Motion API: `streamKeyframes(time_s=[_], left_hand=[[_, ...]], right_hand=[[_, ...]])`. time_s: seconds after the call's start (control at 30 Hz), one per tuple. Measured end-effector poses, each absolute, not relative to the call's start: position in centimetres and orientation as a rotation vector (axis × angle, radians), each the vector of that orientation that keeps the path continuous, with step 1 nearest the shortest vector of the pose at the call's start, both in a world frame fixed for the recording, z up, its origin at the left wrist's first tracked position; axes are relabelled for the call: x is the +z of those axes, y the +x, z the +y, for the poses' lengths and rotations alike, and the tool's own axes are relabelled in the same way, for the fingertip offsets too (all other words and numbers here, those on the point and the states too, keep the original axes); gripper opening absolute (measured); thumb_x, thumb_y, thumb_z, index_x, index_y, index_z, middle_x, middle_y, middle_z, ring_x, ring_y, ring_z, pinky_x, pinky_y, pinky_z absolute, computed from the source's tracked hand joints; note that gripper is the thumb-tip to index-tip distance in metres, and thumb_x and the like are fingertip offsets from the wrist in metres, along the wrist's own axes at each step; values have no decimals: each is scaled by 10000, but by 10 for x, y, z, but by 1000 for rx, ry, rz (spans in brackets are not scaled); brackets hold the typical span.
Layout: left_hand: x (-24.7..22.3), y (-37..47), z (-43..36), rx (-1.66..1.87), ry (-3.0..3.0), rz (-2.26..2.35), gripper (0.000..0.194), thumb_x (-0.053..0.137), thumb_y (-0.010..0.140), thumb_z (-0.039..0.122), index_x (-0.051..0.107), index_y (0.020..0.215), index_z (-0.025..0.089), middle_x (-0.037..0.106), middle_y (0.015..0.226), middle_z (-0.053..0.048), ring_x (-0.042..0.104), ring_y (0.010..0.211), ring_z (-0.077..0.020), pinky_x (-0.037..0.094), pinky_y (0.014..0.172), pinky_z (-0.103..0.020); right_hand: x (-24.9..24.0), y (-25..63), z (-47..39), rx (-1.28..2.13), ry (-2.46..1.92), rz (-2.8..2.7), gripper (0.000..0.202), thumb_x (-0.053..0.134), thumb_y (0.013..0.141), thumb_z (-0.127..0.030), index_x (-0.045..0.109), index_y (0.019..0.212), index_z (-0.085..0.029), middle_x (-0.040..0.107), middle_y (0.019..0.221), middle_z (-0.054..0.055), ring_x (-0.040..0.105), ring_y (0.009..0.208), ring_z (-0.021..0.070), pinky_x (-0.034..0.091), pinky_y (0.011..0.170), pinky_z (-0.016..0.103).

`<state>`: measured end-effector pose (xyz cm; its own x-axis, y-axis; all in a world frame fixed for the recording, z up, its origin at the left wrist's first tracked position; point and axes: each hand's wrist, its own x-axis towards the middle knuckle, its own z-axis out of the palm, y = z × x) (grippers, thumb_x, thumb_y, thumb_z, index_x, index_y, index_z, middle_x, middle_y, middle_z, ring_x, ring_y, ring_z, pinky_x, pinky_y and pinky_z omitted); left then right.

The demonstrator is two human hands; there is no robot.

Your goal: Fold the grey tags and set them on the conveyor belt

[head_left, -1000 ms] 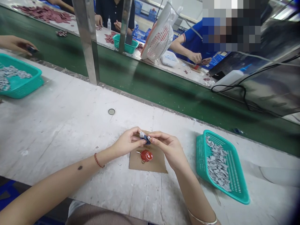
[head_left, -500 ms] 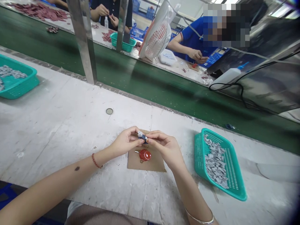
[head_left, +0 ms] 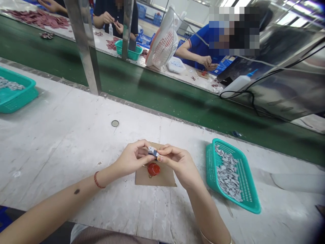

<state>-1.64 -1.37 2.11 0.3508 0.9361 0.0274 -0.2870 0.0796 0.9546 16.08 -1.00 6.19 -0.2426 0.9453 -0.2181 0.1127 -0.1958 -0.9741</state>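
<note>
Between the fingertips of both hands is a small white and dark-blue piece (head_left: 153, 151), too small to name more exactly. My left hand (head_left: 134, 156) pinches its left end with thumb and fingers. From the other side my right hand (head_left: 177, 162) pinches the right end; the fingers partly cover it. Just below the hands, a small red glossy cup-like thing (head_left: 153, 169) with a thin metallic stem lies on a brown cardboard square (head_left: 165, 178). The cardboard's far part is partly hidden by my hands.
A green basket (head_left: 250, 169) of small grey-white pieces stands at right, another green basket (head_left: 30, 95) at far left. A bottle cap (head_left: 115, 123) lies on the white table. Beyond are a metal post (head_left: 87, 61), a green belt (head_left: 142, 88), a fan (head_left: 162, 40) and co-workers.
The view has shifted slightly, so the surroundings sit a little further left. The small piece has turned a little between my fingertips, and both hands keep their pinch.
</note>
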Motion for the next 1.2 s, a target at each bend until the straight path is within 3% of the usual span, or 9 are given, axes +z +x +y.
streamKeyframes(time_s=[0.1,0.27,0.43,0.57,0.7,0.87,1.07,1.2], left_hand=[[36,-19,-19,1103,1231,744,97,689,775,191,621,838,165,688,853,-49,671,795,-169,533,748,-291],[46,-18,-28,1050,1159,679,121,677,799,247,604,862,173,691,708,-36,684,664,-189,540,674,-332],[45,-10,-35,1050,1007,675,193,723,752,312,589,799,182,657,631,-12,665,598,-179,532,592,-304],[40,-5,-39,1105,936,751,228,750,725,341,592,771,183,526,530,44,542,497,-107,476,495,-231],[39,-3,-39,1087,938,761,223,740,739,345,591,775,184,509,497,53,502,444,-91,454,471,-221],[37,-5,-38,1057,983,747,214,728,758,350,589,771,187,555,548,32,553,493,-108,452,487,-221],[34,-6,-41,1049,1027,749,194,721,771,338,611,821,186,621,713,-6,599,597,-125,434,470,-203],[39,-10,-38,1036,1099,746,192,708,785,338,653,879,180,656,793,-36,641,724,-167,522,657,-267]], right_hand=[[69,160,-15,1723,-1185,-1275,279,813,660,-384,608,747,-214,640,758,-5,605,693,145,499,678,295],[73,151,-27,1838,-1046,-1274,359,555,849,-585,497,945,-244,591,777,-7,532,580,118,445,584,269],[72,140,-36,1776,-1064,-1295,328,529,879,-554,434,985,-259,524,661,-47,467,525,101,356,513,224],[77,133,-42,1650,-1139,-1277,307,534,874,-538,421,954,-264,495,637,-58,490,520,113,353,504,231],[76,131,-44,1604,-1167,-1254,303,526,875,-545,437,937,-262,489,637,-58,504,512,114,359,506,239],[69,138,-41,1751,-1087,-1195,375,538,846,-603,422,964,-266,517,636,-60,501,504,110,359,511,236],[74,140,-44,1765,-1016,-1306,297,541,887,-515,460,1021,-263,611,736,-22,596,628,129,344,533,221],[85,153,-42,1646,-1058,-1471,326,442,941,-488,505,1157,-252,558,682,-31,549,594,119,399,574,239]])
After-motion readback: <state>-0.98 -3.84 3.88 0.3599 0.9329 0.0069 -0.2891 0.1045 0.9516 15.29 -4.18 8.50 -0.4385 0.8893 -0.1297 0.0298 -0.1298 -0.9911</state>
